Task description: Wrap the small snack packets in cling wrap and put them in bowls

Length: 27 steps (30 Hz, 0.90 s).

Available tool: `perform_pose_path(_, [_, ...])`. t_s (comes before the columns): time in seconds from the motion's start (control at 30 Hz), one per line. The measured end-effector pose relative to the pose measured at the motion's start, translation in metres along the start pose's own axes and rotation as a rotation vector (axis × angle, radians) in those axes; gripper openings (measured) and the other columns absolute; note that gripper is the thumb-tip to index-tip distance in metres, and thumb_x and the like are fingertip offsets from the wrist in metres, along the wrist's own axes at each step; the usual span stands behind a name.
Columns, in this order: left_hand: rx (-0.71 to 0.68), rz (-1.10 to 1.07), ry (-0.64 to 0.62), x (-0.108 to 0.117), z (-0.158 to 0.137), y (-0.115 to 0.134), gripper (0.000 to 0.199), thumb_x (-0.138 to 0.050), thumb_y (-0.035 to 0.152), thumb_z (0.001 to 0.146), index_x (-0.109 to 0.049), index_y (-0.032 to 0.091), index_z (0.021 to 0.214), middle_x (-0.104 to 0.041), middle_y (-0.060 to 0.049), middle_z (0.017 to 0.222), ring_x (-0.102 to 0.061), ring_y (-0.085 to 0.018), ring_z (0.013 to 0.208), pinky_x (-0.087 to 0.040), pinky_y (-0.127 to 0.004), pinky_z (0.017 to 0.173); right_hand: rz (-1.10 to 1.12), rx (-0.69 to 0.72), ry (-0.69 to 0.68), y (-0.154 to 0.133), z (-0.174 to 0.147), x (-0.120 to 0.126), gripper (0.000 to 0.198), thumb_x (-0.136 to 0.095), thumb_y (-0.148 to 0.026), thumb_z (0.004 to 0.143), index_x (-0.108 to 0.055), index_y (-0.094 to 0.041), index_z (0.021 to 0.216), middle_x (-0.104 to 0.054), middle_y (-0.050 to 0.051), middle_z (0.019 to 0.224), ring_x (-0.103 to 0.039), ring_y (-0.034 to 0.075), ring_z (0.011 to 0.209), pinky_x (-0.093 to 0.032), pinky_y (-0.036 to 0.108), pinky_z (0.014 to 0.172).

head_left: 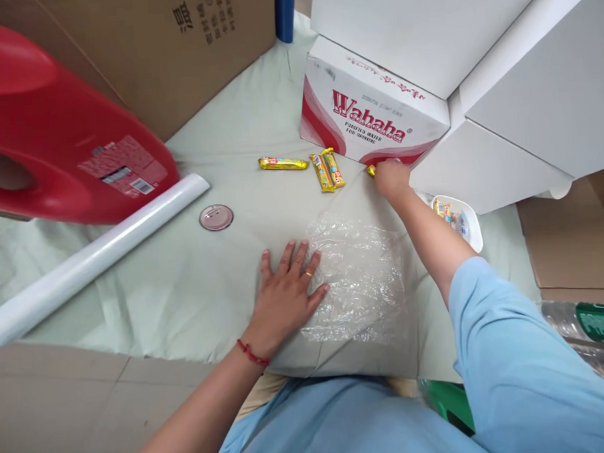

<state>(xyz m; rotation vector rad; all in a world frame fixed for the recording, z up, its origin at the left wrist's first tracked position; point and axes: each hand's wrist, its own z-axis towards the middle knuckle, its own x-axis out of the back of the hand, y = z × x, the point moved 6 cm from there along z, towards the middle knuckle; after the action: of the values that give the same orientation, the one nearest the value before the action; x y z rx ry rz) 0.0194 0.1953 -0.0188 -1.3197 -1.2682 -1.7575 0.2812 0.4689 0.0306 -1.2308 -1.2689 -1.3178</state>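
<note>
My left hand [290, 287] lies flat with fingers spread on the cloth, by the left edge of a crinkled sheet of clear plastic wrap [359, 277]. Farther off, my right hand [392, 177] is closed on a small yellow-wrapped snack bar [371, 171], close to the foot of the Wahaha box [372, 113]; only the bar's end shows past the fingers. To its left, two more yellow snack bars [328, 170] rest side by side. Another single snack bar [283, 163] lies crosswise beyond them.
A long white roll [97, 252] slants across the left side beside a red jug [62, 130]. Near it lies a round pinkish disc [216, 217]. A white dish [475, 229] with wrapped items sits right of my right forearm. White boxes [519, 150] and a brown carton [175, 65] stand behind.
</note>
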Motion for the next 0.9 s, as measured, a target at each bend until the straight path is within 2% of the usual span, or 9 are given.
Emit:
perform_pose_path(0.1, [-0.002, -0.008, 0.004, -0.001, -0.001, -0.001, 0.067, -0.045, 0.058, 0.107, -0.039, 0.031, 0.168, -0.030, -0.010, 0.178, -0.021, -0.035, 0.167, 0.002, -0.070, 0.133, 0.103, -0.013, -0.003, -0.009, 0.010, 0.010, 0.034, -0.063, -0.039, 0.101, -0.075, -0.011, 0.116, -0.075, 0.024, 0.117, -0.069, 0.038, 0.112, -0.054, 0.049, 0.095])
perform_pose_path(0.23, [-0.006, 0.021, 0.004, -0.001, -0.001, -0.001, 0.067, -0.044, 0.057, 0.108, -0.037, 0.030, 0.169, -0.028, -0.010, 0.178, -0.022, -0.035, 0.167, 0.002, -0.070, 0.133, 0.374, 0.080, 0.050, -0.054, 0.022, 0.011, 0.041, -0.058, -0.048, 0.103, -0.070, -0.015, 0.124, -0.075, 0.017, 0.119, -0.067, 0.035, 0.115, -0.053, 0.047, 0.098])
perform_pose_path(0.33, [-0.008, 0.052, -0.001, -0.001, -0.001, 0.000, 0.066, -0.042, 0.057, 0.108, -0.039, 0.029, 0.168, -0.028, -0.010, 0.178, -0.023, -0.035, 0.166, 0.001, -0.070, 0.132, 0.403, 0.137, -0.059, -0.088, 0.018, -0.003, 0.049, -0.068, -0.051, 0.098, -0.066, -0.014, 0.130, -0.073, 0.017, 0.125, -0.065, 0.034, 0.118, -0.049, 0.045, 0.102])
perform_pose_path(0.4, [-0.007, 0.067, -0.003, -0.001, -0.001, 0.000, 0.066, -0.041, 0.058, 0.109, -0.040, 0.028, 0.167, -0.030, -0.010, 0.178, -0.023, -0.035, 0.166, 0.000, -0.070, 0.132, 0.391, 0.133, -0.147, -0.097, 0.008, -0.010, 0.048, -0.073, -0.047, 0.094, -0.068, -0.014, 0.128, -0.073, 0.017, 0.126, -0.066, 0.032, 0.115, -0.049, 0.042, 0.100])
perform_pose_path(0.53, [-0.010, 0.074, 0.004, -0.001, -0.001, 0.001, 0.065, -0.040, 0.057, 0.109, -0.041, 0.028, 0.166, -0.030, -0.011, 0.178, -0.023, -0.035, 0.166, 0.000, -0.070, 0.132, 0.365, 0.152, -0.221, -0.078, -0.021, -0.011, 0.030, -0.069, -0.042, 0.094, -0.073, -0.017, 0.109, -0.075, 0.012, 0.109, -0.066, 0.027, 0.097, -0.048, 0.034, 0.085])
perform_pose_path(0.73, [-0.010, 0.057, 0.017, 0.000, -0.001, 0.001, 0.064, -0.040, 0.057, 0.109, -0.041, 0.028, 0.167, -0.032, -0.011, 0.177, -0.024, -0.035, 0.166, -0.001, -0.070, 0.132, 0.322, 0.234, -0.248, -0.032, -0.066, -0.001, 0.018, -0.066, -0.034, 0.085, -0.072, -0.018, 0.092, -0.069, 0.005, 0.086, -0.057, 0.021, 0.079, -0.038, 0.031, 0.070])
perform_pose_path(0.83, [-0.008, 0.055, 0.020, 0.000, -0.001, 0.002, 0.065, -0.039, 0.057, 0.109, -0.042, 0.028, 0.166, -0.033, -0.011, 0.177, -0.024, -0.034, 0.166, -0.002, -0.070, 0.132, 0.392, 0.213, -0.164, -0.017, -0.092, 0.021, 0.021, -0.063, -0.035, 0.085, -0.071, -0.019, 0.095, -0.067, 0.003, 0.082, -0.055, 0.021, 0.076, -0.036, 0.031, 0.068])
perform_pose_path(0.9, [-0.012, 0.055, 0.025, 0.000, -0.001, 0.003, 0.066, -0.039, 0.057, 0.109, -0.042, 0.026, 0.166, -0.032, -0.012, 0.177, -0.024, -0.035, 0.166, -0.002, -0.070, 0.132, 0.410, 0.247, -0.075, -0.013, -0.118, 0.039, 0.022, -0.061, -0.034, 0.085, -0.071, -0.020, 0.099, -0.066, 0.003, 0.082, -0.055, 0.023, 0.078, -0.038, 0.033, 0.070])
